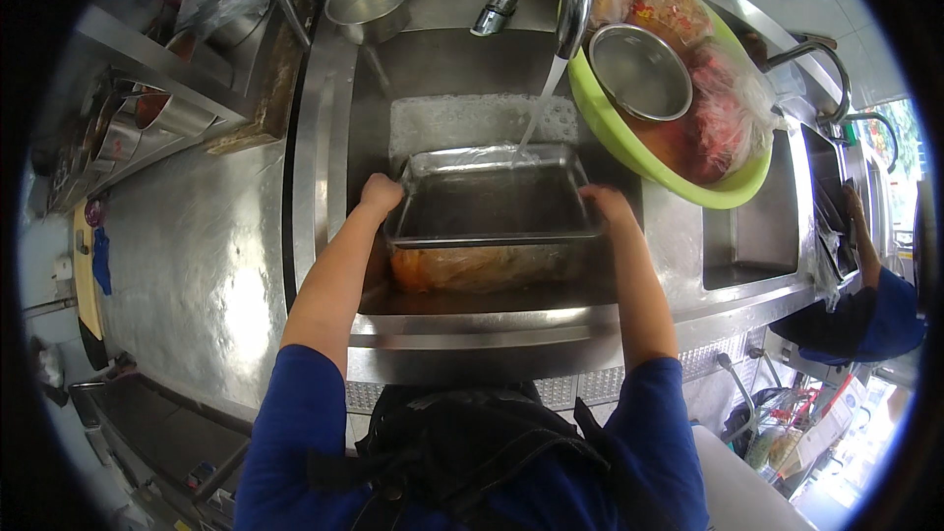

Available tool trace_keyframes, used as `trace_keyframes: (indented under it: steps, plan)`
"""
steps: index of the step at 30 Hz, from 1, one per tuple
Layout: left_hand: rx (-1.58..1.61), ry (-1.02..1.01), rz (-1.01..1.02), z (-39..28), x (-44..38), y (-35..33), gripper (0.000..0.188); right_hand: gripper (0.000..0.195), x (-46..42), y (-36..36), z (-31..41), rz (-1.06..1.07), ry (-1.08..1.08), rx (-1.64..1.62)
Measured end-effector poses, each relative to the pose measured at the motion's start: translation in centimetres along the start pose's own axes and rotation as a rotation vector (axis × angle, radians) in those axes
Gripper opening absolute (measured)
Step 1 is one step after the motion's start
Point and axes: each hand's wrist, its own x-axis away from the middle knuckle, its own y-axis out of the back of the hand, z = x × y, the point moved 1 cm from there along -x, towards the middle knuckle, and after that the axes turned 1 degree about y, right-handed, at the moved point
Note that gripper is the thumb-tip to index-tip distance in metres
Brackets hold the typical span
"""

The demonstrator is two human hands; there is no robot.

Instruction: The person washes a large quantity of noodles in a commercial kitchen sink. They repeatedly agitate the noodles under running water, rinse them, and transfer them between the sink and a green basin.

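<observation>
A rectangular stainless steel tray [494, 199] is held over the sink basin [472, 59], tilted towards me. My left hand [382, 193] grips its left end and my right hand [606, 202] its right end; the fingers are partly hidden by the rim. From the chrome faucet [574, 7] a stream of water [540, 103] falls into the tray's far side. Beneath the near edge, something orange and pale under clear plastic [472, 271] shows in the basin. It is too covered to name.
A green plastic tub [726, 195] at the right holds bagged food and a round metal bowl [640, 72]. On the back left ledge stands a metal pot [367, 6]. A second spout [495, 11] hangs over the basin. Another person's arm [863, 228] reaches into a far-right sink.
</observation>
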Motion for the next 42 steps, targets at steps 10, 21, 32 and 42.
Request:
trace_keyframes:
  steps: [10,21,32,42]
  plan:
    - [-0.206,-0.275,-0.259,-7.8,6.8,4.3,0.03,0.021,-3.0,2.2,-6.8,0.197,-0.161,0.372]
    - [0.042,-0.631,-0.776,-4.7,5.6,-1.0,0.03,0.008,-7.8,-0.3,-11.3,-0.204,0.5,-0.08]
    - [0.737,0.085,-0.317,-1.8,-0.2,-2.6,0.062,0.015,-3.2,-7.2,-2.8,-0.43,0.446,-0.104]
    - [0.076,-1.126,-0.973,-19.7,5.3,6.0,0.05,0.007,9.3,-3.9,0.7,-0.349,0.402,0.016]
